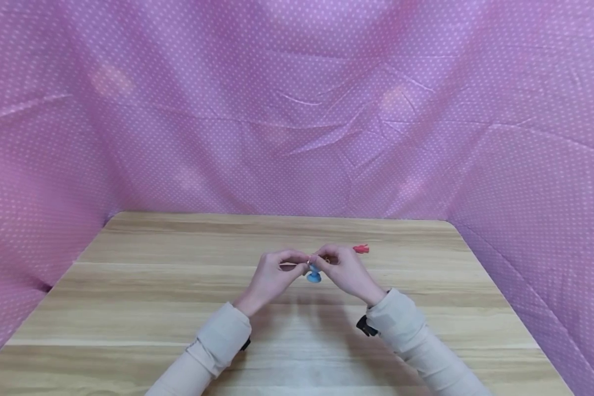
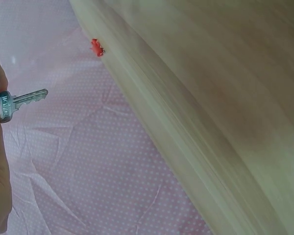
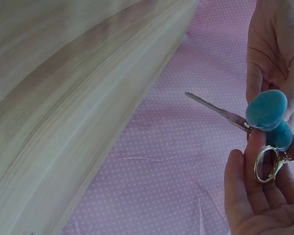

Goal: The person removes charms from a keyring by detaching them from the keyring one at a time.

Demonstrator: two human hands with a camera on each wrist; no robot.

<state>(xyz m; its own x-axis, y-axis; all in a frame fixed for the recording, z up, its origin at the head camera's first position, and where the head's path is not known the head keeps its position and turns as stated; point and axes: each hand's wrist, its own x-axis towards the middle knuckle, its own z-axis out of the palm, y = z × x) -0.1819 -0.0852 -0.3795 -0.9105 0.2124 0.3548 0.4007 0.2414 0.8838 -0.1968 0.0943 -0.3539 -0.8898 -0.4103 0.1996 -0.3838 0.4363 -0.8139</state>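
Apparently you were working the key at the gold ring over the table, left hand pinching near the key's head, right hand gripping the blue charm; the next move likely called for steadying the charm while shifting the key.

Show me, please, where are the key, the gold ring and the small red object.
Key [image 2: 31, 97]: left wrist view, on its toothed blade.
Gold ring [image 3: 257, 169]: right wrist view, on its loop's left side.
Red object [image 1: 361, 249]: head view, on its middle.
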